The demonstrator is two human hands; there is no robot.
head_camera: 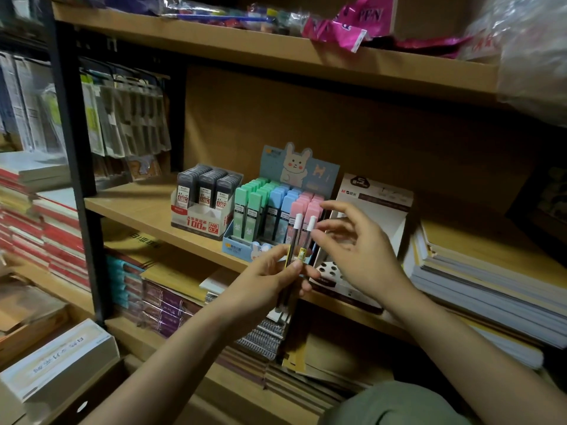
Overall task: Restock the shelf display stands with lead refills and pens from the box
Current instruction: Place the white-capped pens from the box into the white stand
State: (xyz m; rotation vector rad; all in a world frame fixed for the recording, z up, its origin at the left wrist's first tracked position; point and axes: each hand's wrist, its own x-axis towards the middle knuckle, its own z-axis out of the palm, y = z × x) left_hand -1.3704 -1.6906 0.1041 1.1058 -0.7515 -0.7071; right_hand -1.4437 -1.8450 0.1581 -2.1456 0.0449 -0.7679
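While the left hand (270, 271) pinches two slim white-capped lead refill tubes (299, 240) upright in its grip before the shelf (147, 210), the right hand (356, 250) hovers just beside their caps, fingers spread and holding nothing. Behind stand the pastel refill display (276, 210) and the white holed stand (365, 228).

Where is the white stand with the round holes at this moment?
In the head view, the white stand sits on the middle shelf, right of the rabbit display box, left of a paper stack, behind the right hand.
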